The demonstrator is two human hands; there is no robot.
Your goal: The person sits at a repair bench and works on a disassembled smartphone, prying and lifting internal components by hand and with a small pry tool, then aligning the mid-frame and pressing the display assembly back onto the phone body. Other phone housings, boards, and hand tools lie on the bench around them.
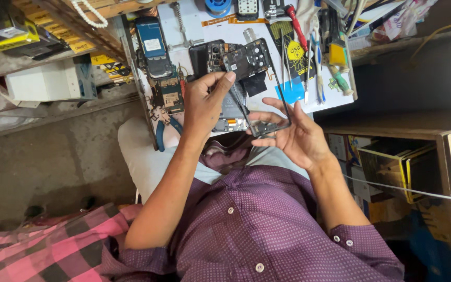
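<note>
Nearest to the camera is the person's purple dotted shirt (251, 230), filling the bottom of the frame, with a pink checked cloth (43, 250) at the lower left. Above it, at the centre, both hands work over the near edge of a cluttered bench (225, 32).

The left hand (202, 104) has its thumb and forefinger pinched on the upper corner of a black phone frame (259, 86), a thin rectangular piece with camera cut-outs at its top end. The right hand (293, 133) lies open beneath the lower end, fingers spread and slightly curled, the frame's bottom edge resting across them. Just behind it, partly covered by the left hand, lies an opened phone body (220, 89) with its insides showing.

To my eye the frame is being lifted away from the body. It wants an even pull along both long sides, no twisting, and a steady support from below, since a piece this thin would bend easily.

Counted: one frame, one opened phone body, another stripped phone (155, 49) at the upper left, one red-handled screwdriver (294, 23), one pair of blue-handled pliers (165, 130) at the bench edge.
</note>
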